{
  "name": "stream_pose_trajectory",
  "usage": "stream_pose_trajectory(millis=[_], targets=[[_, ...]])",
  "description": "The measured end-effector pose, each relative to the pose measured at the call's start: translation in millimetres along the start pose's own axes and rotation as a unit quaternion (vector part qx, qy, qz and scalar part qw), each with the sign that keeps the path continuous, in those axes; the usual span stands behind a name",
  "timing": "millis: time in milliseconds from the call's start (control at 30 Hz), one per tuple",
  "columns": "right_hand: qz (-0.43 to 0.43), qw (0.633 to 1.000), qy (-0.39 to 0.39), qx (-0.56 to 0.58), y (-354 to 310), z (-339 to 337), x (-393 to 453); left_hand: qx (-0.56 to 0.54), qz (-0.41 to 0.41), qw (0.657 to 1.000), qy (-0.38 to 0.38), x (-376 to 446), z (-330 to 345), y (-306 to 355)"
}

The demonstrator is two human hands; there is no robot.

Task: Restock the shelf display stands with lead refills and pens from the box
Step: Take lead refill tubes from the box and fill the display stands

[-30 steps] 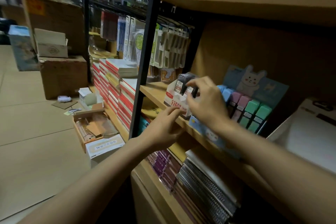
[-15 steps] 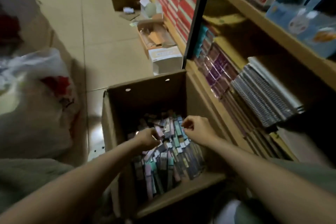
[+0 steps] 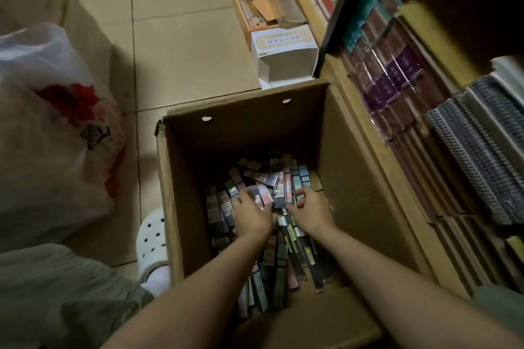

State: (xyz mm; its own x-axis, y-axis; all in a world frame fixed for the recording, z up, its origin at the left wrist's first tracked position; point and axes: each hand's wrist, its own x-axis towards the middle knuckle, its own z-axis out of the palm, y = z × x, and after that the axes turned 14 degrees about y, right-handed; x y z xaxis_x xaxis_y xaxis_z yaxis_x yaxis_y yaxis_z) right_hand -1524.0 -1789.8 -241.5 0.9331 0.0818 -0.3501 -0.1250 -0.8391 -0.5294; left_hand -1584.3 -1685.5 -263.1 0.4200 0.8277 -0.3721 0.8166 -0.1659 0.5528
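No readable text. Blurred printing showing on a white carton [image 3: 283,51], a red emblem and dark mark on a plastic bag [image 3: 56,127], tiny labels on refill packs [image 3: 266,178]; all too small or smeared.

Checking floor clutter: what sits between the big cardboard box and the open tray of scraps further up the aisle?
In the head view, a small white labelled carton lies between the cardboard box and the tray.

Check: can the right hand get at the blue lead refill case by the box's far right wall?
Probably yes. The right hand is already inside the open cardboard box, just short of the blue lead refill case, which lies on top of the pile with nothing over it.
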Motion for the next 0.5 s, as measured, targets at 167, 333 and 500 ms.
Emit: stream_pose_trajectory(millis=[167,333,500], targets=[[0.000,0.998,0.056,0.000,-9,23,28,0.008,-0.013,0.998,0.061,4,14,0],[0.016,0.997,0.069,0.013,-11,32,35,-0.006,-0.038,0.998,0.055,5,14,-4],[0.025,0.998,0.059,0.022,-9,29,24,-0.028,-0.036,0.997,0.068,4,10,-4]])
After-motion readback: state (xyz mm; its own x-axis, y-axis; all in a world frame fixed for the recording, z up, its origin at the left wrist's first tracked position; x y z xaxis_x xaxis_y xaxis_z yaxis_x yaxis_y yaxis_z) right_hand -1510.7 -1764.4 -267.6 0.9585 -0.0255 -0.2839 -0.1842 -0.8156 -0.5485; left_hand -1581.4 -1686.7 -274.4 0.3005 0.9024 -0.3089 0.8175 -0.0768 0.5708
